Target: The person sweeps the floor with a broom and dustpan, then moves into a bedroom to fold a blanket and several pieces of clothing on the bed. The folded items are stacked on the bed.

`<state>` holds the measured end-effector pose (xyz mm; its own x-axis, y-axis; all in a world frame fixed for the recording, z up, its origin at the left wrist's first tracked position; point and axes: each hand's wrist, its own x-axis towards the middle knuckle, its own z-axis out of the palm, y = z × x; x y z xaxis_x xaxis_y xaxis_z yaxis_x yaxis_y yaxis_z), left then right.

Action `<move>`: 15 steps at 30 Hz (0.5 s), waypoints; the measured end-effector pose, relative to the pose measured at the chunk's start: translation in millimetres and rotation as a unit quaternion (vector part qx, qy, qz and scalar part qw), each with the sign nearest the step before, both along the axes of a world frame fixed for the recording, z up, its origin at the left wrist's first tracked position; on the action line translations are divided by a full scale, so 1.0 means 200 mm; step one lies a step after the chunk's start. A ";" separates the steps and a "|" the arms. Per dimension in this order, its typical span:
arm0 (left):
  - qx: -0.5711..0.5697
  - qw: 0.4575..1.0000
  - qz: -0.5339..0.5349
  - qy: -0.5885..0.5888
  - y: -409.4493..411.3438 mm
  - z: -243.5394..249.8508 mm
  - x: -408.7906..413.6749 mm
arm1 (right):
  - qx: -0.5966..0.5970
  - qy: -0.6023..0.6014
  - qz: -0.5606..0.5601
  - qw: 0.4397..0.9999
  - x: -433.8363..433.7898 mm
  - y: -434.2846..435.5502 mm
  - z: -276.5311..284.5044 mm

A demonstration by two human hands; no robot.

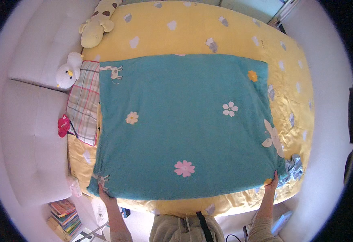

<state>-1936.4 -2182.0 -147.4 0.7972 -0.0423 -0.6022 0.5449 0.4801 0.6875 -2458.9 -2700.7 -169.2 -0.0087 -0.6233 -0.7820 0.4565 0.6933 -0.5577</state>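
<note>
A teal blanket (176,121) printed with flowers and animals lies spread over a bed. My left hand (105,193) grips its near left corner, the thumb on top of a printed giraffe. At the near right corner, my right hand (272,182) pinches the cloth beside a small orange flower. The near edge stretches between both hands and bows slightly towards me. Fingers under the cloth are hidden on both sides. Under the blanket is a yellow bed sheet (170,36) with white and grey shapes.
A plaid pillow (84,103), a white plush bird (69,72), a plush giraffe (96,28) and a red eye mask (63,125) line the padded headboard (34,133). Crumpled grey-blue cloth (294,168) lies at right. Stacked books (66,216) stand lower left.
</note>
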 end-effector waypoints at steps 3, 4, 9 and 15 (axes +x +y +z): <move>-0.011 0.999 -0.037 -0.006 0.17 -0.14 -0.08 | -0.016 -0.017 -0.028 0.999 -0.10 0.02 -0.05; -0.011 0.999 -0.052 -0.010 0.32 -0.36 -0.11 | -0.001 -0.002 -0.033 0.999 -0.13 0.04 -0.11; 0.061 0.976 0.053 0.202 0.65 -0.78 -0.11 | -0.002 -0.014 -0.048 0.999 -0.01 0.03 -0.11; -0.005 0.979 -0.026 0.204 0.51 -0.56 -0.10 | -0.244 0.095 0.063 0.963 0.40 -0.02 0.37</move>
